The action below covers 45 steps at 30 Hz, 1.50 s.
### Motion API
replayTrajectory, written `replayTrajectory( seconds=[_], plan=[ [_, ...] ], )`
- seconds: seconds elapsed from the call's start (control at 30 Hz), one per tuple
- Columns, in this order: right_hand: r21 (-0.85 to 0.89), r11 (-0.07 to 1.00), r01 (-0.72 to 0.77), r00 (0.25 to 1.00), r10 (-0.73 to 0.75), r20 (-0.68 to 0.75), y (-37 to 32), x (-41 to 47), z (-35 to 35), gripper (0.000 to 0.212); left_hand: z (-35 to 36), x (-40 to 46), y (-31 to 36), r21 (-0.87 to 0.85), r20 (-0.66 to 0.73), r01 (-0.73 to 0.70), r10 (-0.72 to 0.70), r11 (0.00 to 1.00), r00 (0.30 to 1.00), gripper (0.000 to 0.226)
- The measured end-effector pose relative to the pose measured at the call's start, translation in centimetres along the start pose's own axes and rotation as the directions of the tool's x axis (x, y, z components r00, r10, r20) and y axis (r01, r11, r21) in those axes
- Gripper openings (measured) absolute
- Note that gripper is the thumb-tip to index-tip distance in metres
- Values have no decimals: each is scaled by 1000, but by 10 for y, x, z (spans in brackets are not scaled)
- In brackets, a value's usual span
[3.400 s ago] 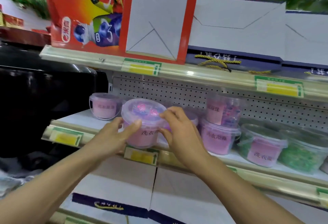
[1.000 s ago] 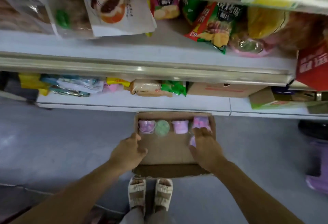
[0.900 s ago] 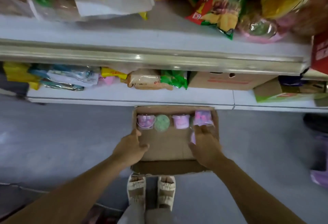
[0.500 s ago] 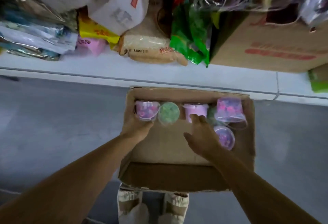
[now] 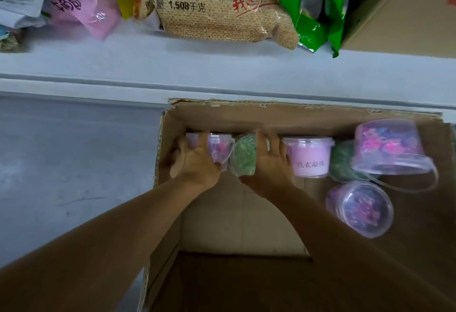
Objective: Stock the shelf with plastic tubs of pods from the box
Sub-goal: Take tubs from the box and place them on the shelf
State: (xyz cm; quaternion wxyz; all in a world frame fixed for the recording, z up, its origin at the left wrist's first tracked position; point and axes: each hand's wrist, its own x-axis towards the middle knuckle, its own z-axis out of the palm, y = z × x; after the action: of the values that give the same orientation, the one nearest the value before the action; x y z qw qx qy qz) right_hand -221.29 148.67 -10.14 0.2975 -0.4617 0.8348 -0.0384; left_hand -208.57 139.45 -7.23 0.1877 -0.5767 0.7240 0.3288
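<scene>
The left hand now grips the pink tub at the box's far left; the right hand has shifted onto the green tub beside it, apparently gripping. Both look ready to lift for the shelf.

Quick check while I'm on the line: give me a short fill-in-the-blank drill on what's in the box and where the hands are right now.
1. The left hand grips a clear plastic tub of ____ pods.
2. The right hand rests on the clear plastic tub of ____ pods.
3. The tubs sit in a brown ____ box.
4. The printed label is on the ____ tub.

Missing words: pink; green; cardboard; pink
</scene>
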Motion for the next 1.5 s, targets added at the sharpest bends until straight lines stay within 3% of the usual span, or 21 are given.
replayTrajectory(
  seconds=[0.2,0.3,0.4,0.47,0.63,0.67,0.73,0.8,0.83,0.93,1.03,1.1,1.17,1.2,1.3,1.4,1.5],
  plan=[
    [-177,984,11,1000,-16,-26,-1,12,20,110,8,0,-8,-28,-32,-58,57,998,998,83],
    [-129,991,-30,997,19,-79,5,7,14,104,8,-3,-9,-61,-54,-40,37,997,998,87],
    [67,991,-116,976,127,-180,17,-11,0,102,4,-15,-7,-166,-129,-48,27,985,991,83],
    [289,952,-102,964,167,-209,26,-29,-12,102,3,-24,-7,-250,-114,-35,7,968,993,75],
    [747,663,-53,964,228,-134,28,-71,-49,91,-14,-48,11,-495,33,97,-93,863,995,55],
    [807,589,-39,971,212,-108,24,-77,-56,88,-21,-55,18,-565,110,163,-123,809,986,54],
    [879,477,1,982,164,-90,15,-85,-69,81,-36,-70,30,-704,379,374,-127,604,917,60],
    [902,432,28,989,117,-87,3,-92,-81,78,-49,-82,35,-724,630,584,9,367,776,72],
    [903,427,32,994,81,-73,-3,-94,-86,78,-55,-87,36,-718,683,644,92,265,724,75],
    [877,480,-2,1000,2,2,-16,-100,-97,86,-70,-100,36,-740,656,672,206,-12,726,62],
    [800,598,-51,992,-60,107,-21,-98,-108,90,-84,-110,29,-772,592,621,204,-133,780,45],
    [824,562,-76,986,-83,147,-26,-92,-119,63,-92,-112,20,-818,548,563,136,-120,825,40],
    [875,464,-136,984,-39,174,-39,-86,-127,27,-99,-114,13,-880,474,474,39,20,880,43],
    [878,455,-148,985,-13,173,-47,-80,-127,19,-102,-115,11,-900,423,420,0,113,906,43],
    [764,631,-133,989,34,144,-71,-64,-119,33,-110,-118,3,-915,291,294,-56,277,955,36],
    [705,695,-144,989,81,121,-80,-49,-103,45,-116,-117,-8,-938,203,233,-139,255,969,41],
    [666,719,-200,979,166,115,-77,-32,-82,58,-123,-113,-20,-979,84,120,-209,165,974,17]
  ],
)
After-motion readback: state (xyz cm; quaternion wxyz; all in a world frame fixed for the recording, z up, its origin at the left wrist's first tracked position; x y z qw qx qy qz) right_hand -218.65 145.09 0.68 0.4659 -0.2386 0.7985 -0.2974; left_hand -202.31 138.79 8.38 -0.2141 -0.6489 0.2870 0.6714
